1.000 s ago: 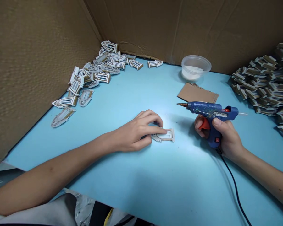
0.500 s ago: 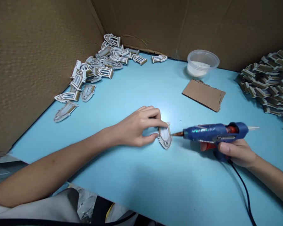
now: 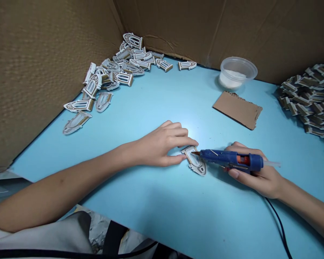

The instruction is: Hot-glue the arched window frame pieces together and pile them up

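My left hand rests on the blue table and holds a small arched window-shaped piece between thumb and index finger. The piece lies flat, its pale grey back up and its pointed end towards me and to the right. In my right hand is a blue hot glue gun, gripped round its handle. Its brown nozzle points left, over the frame of the piece; whether it touches cannot be told. A clear glue stick pokes out of the gun's back.
Similar window pieces lie heaped at the back left, and more are piled at the right. A clear plastic tub with white contents stands behind a cardboard scrap. Cardboard walls border the table. A black cord trails from the gun.
The glue gun has moved left and tilted, bringing its nozzle from the piece's right edge to over it. The piece has turned, its pointed end swinging right. The view has shifted slightly.
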A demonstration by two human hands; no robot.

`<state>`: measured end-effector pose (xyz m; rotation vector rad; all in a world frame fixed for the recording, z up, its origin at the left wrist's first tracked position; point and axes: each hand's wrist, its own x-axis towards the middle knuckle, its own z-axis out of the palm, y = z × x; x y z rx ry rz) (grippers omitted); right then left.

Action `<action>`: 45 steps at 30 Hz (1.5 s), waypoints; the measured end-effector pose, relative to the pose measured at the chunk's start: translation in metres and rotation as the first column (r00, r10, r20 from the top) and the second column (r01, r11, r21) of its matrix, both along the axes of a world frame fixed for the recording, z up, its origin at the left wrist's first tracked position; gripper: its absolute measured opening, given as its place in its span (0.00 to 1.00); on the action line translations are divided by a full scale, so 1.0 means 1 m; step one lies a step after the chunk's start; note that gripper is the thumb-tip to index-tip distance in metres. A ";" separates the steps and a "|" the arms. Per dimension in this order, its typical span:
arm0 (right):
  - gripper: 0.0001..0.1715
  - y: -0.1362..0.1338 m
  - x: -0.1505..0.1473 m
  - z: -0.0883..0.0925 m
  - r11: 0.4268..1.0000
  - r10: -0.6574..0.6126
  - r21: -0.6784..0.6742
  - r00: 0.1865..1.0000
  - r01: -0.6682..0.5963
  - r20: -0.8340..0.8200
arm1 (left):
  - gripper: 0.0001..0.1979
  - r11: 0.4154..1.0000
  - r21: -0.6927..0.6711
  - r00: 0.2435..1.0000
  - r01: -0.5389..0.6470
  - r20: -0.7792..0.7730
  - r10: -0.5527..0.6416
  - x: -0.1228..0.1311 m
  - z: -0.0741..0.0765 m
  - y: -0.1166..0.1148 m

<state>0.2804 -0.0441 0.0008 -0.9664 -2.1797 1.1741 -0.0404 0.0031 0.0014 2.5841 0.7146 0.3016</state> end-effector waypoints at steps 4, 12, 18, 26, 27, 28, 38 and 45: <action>0.06 0.002 -0.006 0.005 0.988 0.047 0.144 0.997 -0.057 0.067 | 0.18 0.998 -0.057 0.999 -0.014 0.041 0.017 0.001 -0.001 0.001; 0.06 -0.001 -0.003 0.000 0.990 0.062 0.125 0.995 -0.071 0.072 | 0.19 0.996 -0.081 0.999 -0.031 0.038 0.035 0.002 -0.001 0.001; 0.07 -0.001 -0.003 0.000 0.991 0.061 0.113 0.995 -0.070 0.082 | 0.19 0.996 -0.083 0.998 -0.032 0.045 0.036 0.001 -0.002 0.001; 0.08 0.000 -0.004 0.001 0.994 0.045 0.097 0.993 -0.056 0.105 | 0.21 0.993 -0.113 0.998 -0.032 0.058 0.039 0.002 -0.002 0.002; 0.08 0.000 -0.003 0.001 0.994 0.046 0.093 0.993 -0.056 0.111 | 0.21 0.992 -0.122 0.997 -0.034 0.064 0.042 0.002 -0.001 0.002; 0.09 -0.001 -0.003 0.002 0.994 0.046 0.090 0.992 -0.057 0.117 | 0.21 0.991 -0.131 0.996 -0.038 0.070 0.047 0.002 -0.001 0.003; 0.09 0.000 -0.004 0.003 0.992 0.068 0.101 0.990 -0.081 0.127 | 0.22 0.983 -0.172 0.993 -0.062 0.092 0.079 0.003 -0.002 0.003; 0.06 0.000 -0.005 0.004 0.990 0.067 0.112 0.989 -0.082 0.129 | 0.22 0.982 -0.174 0.991 -0.078 0.098 0.096 0.003 -0.002 0.002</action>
